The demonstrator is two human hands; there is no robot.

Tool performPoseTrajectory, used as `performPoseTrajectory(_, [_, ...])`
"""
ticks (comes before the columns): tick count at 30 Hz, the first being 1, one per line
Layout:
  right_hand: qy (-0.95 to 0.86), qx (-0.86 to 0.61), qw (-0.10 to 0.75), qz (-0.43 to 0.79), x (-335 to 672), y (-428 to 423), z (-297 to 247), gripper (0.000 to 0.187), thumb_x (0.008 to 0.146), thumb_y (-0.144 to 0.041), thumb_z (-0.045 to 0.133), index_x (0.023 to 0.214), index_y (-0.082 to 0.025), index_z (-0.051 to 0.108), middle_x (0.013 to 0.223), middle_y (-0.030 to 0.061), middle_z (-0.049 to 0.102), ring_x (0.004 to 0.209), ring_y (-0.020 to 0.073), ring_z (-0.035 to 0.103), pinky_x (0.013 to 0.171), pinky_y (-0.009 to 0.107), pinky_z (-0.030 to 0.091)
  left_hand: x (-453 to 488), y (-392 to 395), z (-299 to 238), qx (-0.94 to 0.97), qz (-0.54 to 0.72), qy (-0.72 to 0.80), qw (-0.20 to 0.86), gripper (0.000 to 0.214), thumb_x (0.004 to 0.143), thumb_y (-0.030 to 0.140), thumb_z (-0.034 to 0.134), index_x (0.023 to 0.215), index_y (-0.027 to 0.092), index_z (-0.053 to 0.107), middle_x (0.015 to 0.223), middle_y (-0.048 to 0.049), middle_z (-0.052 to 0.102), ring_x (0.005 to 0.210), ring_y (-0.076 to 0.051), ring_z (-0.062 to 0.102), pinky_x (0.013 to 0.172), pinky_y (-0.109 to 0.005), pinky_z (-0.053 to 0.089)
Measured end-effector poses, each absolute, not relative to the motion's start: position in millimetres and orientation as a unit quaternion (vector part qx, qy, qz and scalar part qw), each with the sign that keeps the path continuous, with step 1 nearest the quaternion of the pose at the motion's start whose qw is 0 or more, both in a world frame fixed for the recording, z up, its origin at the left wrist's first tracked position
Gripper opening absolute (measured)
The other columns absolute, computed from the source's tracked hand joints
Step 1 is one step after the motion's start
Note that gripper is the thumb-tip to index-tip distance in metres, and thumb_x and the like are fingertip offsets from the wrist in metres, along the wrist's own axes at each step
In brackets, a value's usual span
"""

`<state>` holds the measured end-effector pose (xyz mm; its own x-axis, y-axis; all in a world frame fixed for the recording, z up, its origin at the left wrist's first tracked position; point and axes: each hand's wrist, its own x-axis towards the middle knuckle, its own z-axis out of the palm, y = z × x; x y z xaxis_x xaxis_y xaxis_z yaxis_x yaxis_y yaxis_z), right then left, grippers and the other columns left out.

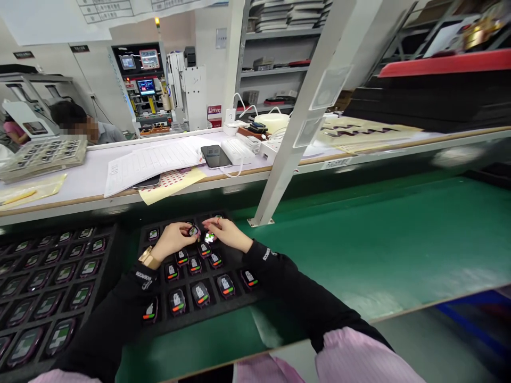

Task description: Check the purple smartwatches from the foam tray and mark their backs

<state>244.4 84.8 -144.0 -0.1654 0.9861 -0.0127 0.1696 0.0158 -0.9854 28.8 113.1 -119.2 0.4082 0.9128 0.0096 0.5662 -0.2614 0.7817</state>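
Watch (194, 231) sits pinched in the fingers of the left hand (171, 242), over the far part of a black tray (217, 309). The right hand (228, 234) hovers just beside it, near another watch with a lit screen (209, 238); whether its fingers grip anything, I cannot tell. A second tray (114, 250) of watches lies left on the green bench (379, 239).

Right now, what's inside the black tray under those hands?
Watches sit in the tray, many showing red-and-green bars. The left hand and right hand cover part of it, so whatever is hidden beneath them can't be seen.
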Motion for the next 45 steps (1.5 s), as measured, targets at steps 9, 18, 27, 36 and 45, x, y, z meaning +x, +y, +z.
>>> performPoseTrajectory(9, [-0.469,-0.352,0.437,0.682,224,66,-130,0.053,0.066,-0.047,0.095,0.099,-0.016,0.069,0.095,0.0084,0.075,0.08,0.0157,0.072,0.073,0.026,0.061,28,77,-113,0.583,0.387,0.436,0.566,0.061,0.069,0.053,0.085,0.114,0.014,0.073,0.121,-0.0146,0.074,0.106,-0.028,0.07,0.088,-0.038,0.057])
performPoseTrajectory(18, [-0.482,-0.356,0.521,0.608,215,58,-123,0.049,0.061,-0.051,0.095,0.087,-0.016,0.072,0.087,0.0043,0.074,0.077,0.0154,0.069,0.072,0.026,0.057,25,55,-115,0.443,0.415,0.38,0.698,0.05,0.071,0.051,0.084,0.104,0.014,0.075,0.108,-0.0122,0.075,0.094,-0.02,0.071,0.078,-0.027,0.055])
performPoseTrajectory(27, [-0.531,-0.366,0.55,0.531,209,56,-121,0.054,0.058,-0.055,0.094,0.082,-0.02,0.061,0.076,-0.0005,0.066,0.071,0.016,0.066,0.072,0.03,0.057,27,40,-112,0.357,0.415,0.326,0.771,0.041,0.067,0.024,0.088,0.107,0.019,0.077,0.104,-0.0057,0.072,0.084,-0.01,0.062,0.065,-0.015,0.048])
performPoseTrajectory(36, [-0.588,-0.387,0.528,0.476,217,49,-108,0.041,0.073,-0.054,0.085,0.08,-0.017,0.07,0.082,0.0038,0.069,0.078,0.019,0.067,0.077,0.032,0.053,30,37,-100,0.314,0.423,0.291,0.799,0.034,0.076,0.018,0.083,0.109,0.016,0.077,0.107,-0.0081,0.07,0.081,-0.008,0.058,0.061,-0.013,0.045])
performPoseTrajectory(45, [-0.593,-0.37,0.517,0.494,217,49,-109,0.051,0.075,-0.066,0.08,0.083,-0.017,0.067,0.084,0.0049,0.069,0.078,0.0195,0.066,0.078,0.034,0.053,31,33,-97,0.274,0.438,0.273,0.812,0.026,0.078,0.016,0.083,0.103,0.014,0.075,0.102,-0.0072,0.071,0.077,-0.008,0.063,0.059,-0.012,0.048])
